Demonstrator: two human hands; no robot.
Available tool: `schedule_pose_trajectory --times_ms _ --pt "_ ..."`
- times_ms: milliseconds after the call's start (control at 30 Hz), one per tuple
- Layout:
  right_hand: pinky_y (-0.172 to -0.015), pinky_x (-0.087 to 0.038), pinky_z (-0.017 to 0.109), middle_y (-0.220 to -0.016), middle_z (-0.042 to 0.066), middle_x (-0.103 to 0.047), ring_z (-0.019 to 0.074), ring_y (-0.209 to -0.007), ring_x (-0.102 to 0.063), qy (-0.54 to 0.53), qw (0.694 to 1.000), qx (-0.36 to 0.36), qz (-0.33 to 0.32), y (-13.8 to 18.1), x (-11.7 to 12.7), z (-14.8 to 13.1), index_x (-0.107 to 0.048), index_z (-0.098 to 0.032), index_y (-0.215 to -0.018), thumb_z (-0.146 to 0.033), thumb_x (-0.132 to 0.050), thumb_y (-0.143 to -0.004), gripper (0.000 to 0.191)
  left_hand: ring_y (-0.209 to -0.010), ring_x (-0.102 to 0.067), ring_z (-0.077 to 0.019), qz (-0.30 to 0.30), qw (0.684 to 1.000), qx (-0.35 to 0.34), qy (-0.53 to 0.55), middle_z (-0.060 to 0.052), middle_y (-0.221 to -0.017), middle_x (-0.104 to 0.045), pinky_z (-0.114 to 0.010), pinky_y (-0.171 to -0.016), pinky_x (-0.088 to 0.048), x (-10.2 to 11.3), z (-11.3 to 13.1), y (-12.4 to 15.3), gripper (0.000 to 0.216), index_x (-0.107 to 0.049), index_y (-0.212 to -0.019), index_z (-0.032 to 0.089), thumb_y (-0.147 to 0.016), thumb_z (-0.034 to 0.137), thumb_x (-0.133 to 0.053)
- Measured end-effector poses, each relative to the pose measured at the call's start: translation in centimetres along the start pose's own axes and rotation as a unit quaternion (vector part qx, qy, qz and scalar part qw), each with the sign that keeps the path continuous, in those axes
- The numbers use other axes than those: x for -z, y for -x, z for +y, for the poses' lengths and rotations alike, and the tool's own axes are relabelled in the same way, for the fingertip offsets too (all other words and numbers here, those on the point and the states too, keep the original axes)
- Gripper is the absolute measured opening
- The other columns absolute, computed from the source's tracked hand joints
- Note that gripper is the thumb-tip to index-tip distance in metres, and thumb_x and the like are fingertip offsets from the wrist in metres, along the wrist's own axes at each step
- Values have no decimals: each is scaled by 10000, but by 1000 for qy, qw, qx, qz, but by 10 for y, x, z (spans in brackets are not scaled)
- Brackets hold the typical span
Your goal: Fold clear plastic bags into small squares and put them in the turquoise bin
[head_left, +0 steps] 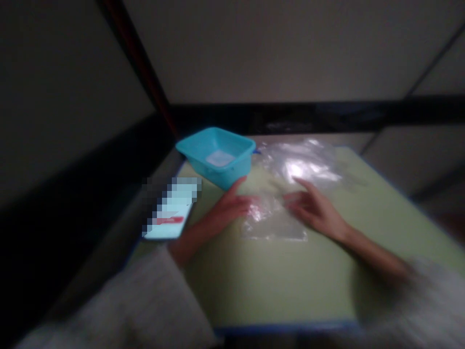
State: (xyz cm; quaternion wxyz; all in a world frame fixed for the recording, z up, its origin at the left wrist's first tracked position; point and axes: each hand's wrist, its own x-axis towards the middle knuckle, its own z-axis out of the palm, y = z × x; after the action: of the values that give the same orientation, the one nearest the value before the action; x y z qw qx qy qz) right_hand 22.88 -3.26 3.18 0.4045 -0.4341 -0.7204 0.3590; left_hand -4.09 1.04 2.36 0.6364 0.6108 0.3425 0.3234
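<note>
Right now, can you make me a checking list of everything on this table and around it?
Surface: green table, blue edge, dim light.
Job's things: small clear bag lying flat.
Clutter: turquoise tub, something pale inside; crumpled clear plastic behind the bag; blurred flat item at the left edge.
Hands: left hand and right hand open, fingers on the bag.
Cables: nothing seen.
Surroundings: pale walls, dark rail.

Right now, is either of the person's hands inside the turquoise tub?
No, the left hand and the right hand both lie on the clear plastic bag on the table, in front of the turquoise tub.
</note>
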Motion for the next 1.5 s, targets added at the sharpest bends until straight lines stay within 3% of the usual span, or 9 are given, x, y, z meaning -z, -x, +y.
schedule_pose_trajectory --times_ms 100,200,333,533,800,967,1100,1300,1500 --pt "-703 -577 396 -1125 138 -621 215 -846 -661 20 1000 5 1 0 0 2 -244 -231 -1404 -211 -529 -835 637 -976 -635 -220 50 996 -13 -71 -115 -1222 -613 -362 -858 -492 -10 8 -4 686 -328 -1409 211 -795 303 -620" --pt "-725 -579 415 -1149 131 -608 223 -876 -656 36 999 7 10 1 0 2 -279 -252 -1388 -220 -528 -841 602 -966 -635 -232 73 981 -11 -177 -88 -1086 -688 -354 -851 -492 -16 10 -7 380 -631 -1145 149 -808 316 -576" --pt "-728 -584 412 -1152 127 -598 228 -892 -651 45 999 -4 30 0 1 3 -325 -250 -1355 -232 -542 -842 556 -910 -650 -219 109 957 -13 -269 -69 -974 -723 -323 -815 -502 -20 9 -8 277 -705 -998 139 -784 266 -583" --pt "-689 -594 400 -1057 119 -623 231 -853 -650 64 996 -26 48 0 1 6 -365 -221 -1325 -257 -559 -824 538 -736 -660 -185 151 943 -9 -297 -54 -815 -734 -280 -681 -515 -21 8 -8 264 -714 -955 118 -737 174 -576" --pt "-722 -589 415 -1066 125 -619 240 -894 -643 80 995 -31 58 0 1 6 -394 -212 -1301 -261 -552 -811 517 -721 -633 -172 178 926 -17 -333 -44 -828 -719 -275 -684 -504 -23 11 -7 268 -719 -918 142 -721 127 -538" --pt "-721 -584 426 -1129 134 -597 258 -936 -634 129 989 6 74 1 2 -1 -455 -208 -1258 -261 -519 -833 433 -967 -608 -217 163 894 -85 -409 -81 -1050 -672 -362 -905 -470 -23 3 -5 327 -675 -1032 143 -742 127 -526" --pt "-882 -513 489 -1187 139 -595 274 -1049 -596 249 964 83 51 5 -1 -11 -507 -191 -1227 -236 -454 -877 357 -1222 -463 -254 156 852 -152 -476 -122 -1274 -549 -424 -1060 -346 -27 3 0 360 -619 -1132 141 -789 154 -510" --pt "-1085 -285 526 -1413 158 -433 272 -1304 -396 357 918 135 -104 14 -19 -15 -375 -147 -1397 -268 -406 -914 499 -1327 -357 -225 36 848 -182 -497 -118 -1410 -434 -397 -1117 -275 -39 5 10 380 -546 -1236 130 -889 230 -429" --pt "-1107 -222 523 -1483 161 -289 269 -1367 -271 390 902 136 -120 21 -26 -6 -207 -134 -1470 -323 -367 -939 585 -1396 -227 -220 -64 837 -170 -516 -109 -1498 -291 -376 -1153 -163 -39 -4 15 534 -331 -1411 138 -919 326 -418"
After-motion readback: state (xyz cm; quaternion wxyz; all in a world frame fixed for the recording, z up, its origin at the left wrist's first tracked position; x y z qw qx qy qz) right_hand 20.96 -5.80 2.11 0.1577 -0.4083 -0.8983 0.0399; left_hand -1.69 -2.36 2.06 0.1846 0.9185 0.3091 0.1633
